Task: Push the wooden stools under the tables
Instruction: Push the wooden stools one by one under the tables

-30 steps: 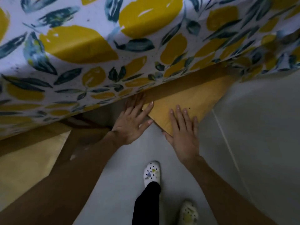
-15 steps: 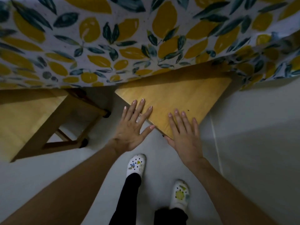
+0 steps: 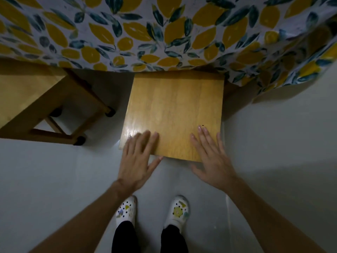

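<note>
A wooden stool (image 3: 173, 110) with a square seat stands in front of me, its far edge tucked under the hanging lemon-print tablecloth (image 3: 164, 33) of the table. My left hand (image 3: 136, 157) lies flat over the seat's near left corner, fingers spread. My right hand (image 3: 213, 157) rests flat at the near right corner, fingers on the seat. Neither hand grips anything. A second wooden stool (image 3: 36, 99) stands to the left, its seat partly under the cloth, its legs and black feet showing.
Grey floor (image 3: 273, 161) stretches to the right and behind. My two feet in white clogs (image 3: 151, 210) stand just behind the stool. The cloth hangs lower at the right corner (image 3: 300, 66).
The view has pulled back and squared up on the stool. More of the seat shows outside the cloth now, and both hands have slid from the middle to its near edge.
</note>
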Available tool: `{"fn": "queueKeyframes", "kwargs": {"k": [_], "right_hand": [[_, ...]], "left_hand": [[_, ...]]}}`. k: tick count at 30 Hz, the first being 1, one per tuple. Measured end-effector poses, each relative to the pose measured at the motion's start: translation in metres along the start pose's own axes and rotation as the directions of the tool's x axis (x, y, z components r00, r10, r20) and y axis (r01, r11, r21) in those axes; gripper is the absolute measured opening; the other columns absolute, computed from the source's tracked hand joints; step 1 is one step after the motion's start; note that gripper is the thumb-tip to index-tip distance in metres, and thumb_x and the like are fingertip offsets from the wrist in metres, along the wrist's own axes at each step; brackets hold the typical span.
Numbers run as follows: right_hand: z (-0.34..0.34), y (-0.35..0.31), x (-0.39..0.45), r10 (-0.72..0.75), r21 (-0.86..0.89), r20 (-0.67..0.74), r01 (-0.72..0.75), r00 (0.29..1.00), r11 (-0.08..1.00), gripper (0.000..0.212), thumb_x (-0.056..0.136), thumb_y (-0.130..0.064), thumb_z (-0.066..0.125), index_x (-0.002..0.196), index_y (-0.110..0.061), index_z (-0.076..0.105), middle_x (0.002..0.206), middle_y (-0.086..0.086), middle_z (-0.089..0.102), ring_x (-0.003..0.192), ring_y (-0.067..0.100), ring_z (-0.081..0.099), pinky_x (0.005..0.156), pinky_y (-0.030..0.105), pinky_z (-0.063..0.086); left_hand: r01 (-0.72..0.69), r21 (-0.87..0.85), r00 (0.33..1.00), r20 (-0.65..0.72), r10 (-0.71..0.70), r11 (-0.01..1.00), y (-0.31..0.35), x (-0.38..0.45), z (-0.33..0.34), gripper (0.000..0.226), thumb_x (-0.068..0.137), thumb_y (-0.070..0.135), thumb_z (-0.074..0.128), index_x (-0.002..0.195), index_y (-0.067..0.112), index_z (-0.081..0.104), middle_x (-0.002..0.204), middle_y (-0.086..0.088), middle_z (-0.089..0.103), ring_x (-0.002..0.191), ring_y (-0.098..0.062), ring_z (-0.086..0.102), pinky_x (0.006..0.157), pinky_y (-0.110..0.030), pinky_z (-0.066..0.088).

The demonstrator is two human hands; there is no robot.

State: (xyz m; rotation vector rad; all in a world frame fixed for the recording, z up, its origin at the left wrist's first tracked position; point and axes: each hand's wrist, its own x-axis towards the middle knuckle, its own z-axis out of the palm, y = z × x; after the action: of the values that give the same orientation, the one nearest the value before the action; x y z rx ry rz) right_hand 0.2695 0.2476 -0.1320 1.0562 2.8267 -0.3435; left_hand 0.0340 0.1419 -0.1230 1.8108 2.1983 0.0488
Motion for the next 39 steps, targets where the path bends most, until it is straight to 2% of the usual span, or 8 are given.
{"fn": "queueKeyframes", "kwargs": {"k": [2,4,8,14,18,23,27,39], "right_hand": [[0.006,-0.017,0.007,0.072,0.052,0.015,-0.073,0.997,0.996,0.094,0.086,-0.063,0.052,0.154,-0.012,0.011,0.163,0.011,0.002,0.15,0.026,-0.001,0.119,0.055,0.003],[0.01,-0.027,0.013,0.133,0.025,0.025,-0.133,0.991,0.991,0.091,0.089,-0.072,0.036,0.155,-0.017,0.007,0.163,0.005,0.002,0.15,0.022,-0.002,0.119,0.054,0.005],[0.013,-0.022,0.019,0.155,0.011,0.027,-0.155,0.988,0.988,0.083,0.091,-0.072,0.028,0.155,-0.022,0.008,0.163,-0.001,0.005,0.15,0.019,0.001,0.119,0.052,0.01],[0.007,0.013,0.037,0.11,0.007,0.011,-0.11,0.994,0.994,0.081,0.091,-0.072,0.024,0.154,-0.023,0.013,0.163,0.0,0.008,0.15,0.02,0.005,0.12,0.05,0.009],[-0.001,0.048,0.056,0.09,-0.005,0.017,-0.09,0.996,0.996,0.081,0.091,-0.073,0.02,0.155,-0.024,0.008,0.163,0.0,0.003,0.15,0.019,-0.001,0.12,0.049,0.006],[-0.015,0.098,0.08,0.087,-0.02,0.026,-0.087,0.996,0.996,0.084,0.089,-0.074,0.022,0.154,-0.027,-0.002,0.163,-0.002,-0.006,0.149,0.017,-0.009,0.12,0.047,-0.002],[-0.026,0.128,0.1,0.048,0.015,0.046,-0.049,0.998,0.999,0.083,0.09,-0.073,0.025,0.153,-0.031,-0.007,0.162,-0.007,-0.013,0.147,0.013,-0.016,0.119,0.045,-0.008],[-0.025,0.129,0.106,0.081,-0.013,0.029,-0.08,0.996,0.997,0.083,0.09,-0.073,0.027,0.153,-0.031,-0.008,0.162,-0.006,-0.011,0.148,0.013,-0.015,0.12,0.048,-0.003]], "left_hand": [[-0.002,0.066,1.0,0.028,0.0,0.998,-0.02,0.013,0.0,0.085,0.086,0.072,0.031,0.152,0.027,0.004,0.161,-0.011,-0.001,0.147,-0.033,-0.006,0.118,-0.048,-0.01],[-0.032,0.133,0.996,0.084,0.02,0.991,-0.031,0.023,0.002,0.095,0.08,0.081,0.025,0.152,0.027,-0.005,0.159,-0.014,-0.017,0.144,-0.035,-0.021,0.115,-0.051,-0.012],[-0.085,0.183,0.992,0.112,0.065,0.98,-0.036,0.031,0.004,0.097,0.08,0.081,0.021,0.152,0.021,0.0,0.158,-0.021,-0.01,0.144,-0.042,-0.016,0.115,-0.057,0.001],[-0.097,0.14,0.99,0.119,0.081,0.985,-0.024,0.059,0.003,0.093,0.083,0.078,0.018,0.152,0.019,0.002,0.158,-0.022,-0.011,0.144,-0.043,-0.015,0.115,-0.059,0.004],[-0.066,0.114,0.992,0.118,0.053,0.991,-0.006,0.09,0.0,0.093,0.082,0.079,0.014,0.152,0.02,-0.002,0.158,-0.021,-0.015,0.143,-0.041,-0.018,0.116,-0.058,0.002],[-0.046,0.092,0.991,0.127,0.034,0.995,0.018,0.138,-0.003,0.093,0.078,0.081,0.006,0.148,0.025,-0.019,0.153,-0.016,-0.032,0.139,-0.039,-0.031,0.115,-0.054,-0.011],[-0.001,0.077,0.992,0.128,-0.009,0.997,0.029,0.165,-0.001,0.094,0.076,0.083,0.004,0.147,0.028,-0.023,0.153,-0.015,-0.032,0.139,-0.038,-0.031,0.114,-0.054,-0.013],[-0.001,0.072,0.992,0.123,-0.008,0.997,0.03,0.171,-0.006,0.091,0.08,0.081,0.009,0.147,0.029,-0.022,0.154,-0.015,-0.031,0.14,-0.037,-0.03,0.116,-0.054,-0.01]]}}
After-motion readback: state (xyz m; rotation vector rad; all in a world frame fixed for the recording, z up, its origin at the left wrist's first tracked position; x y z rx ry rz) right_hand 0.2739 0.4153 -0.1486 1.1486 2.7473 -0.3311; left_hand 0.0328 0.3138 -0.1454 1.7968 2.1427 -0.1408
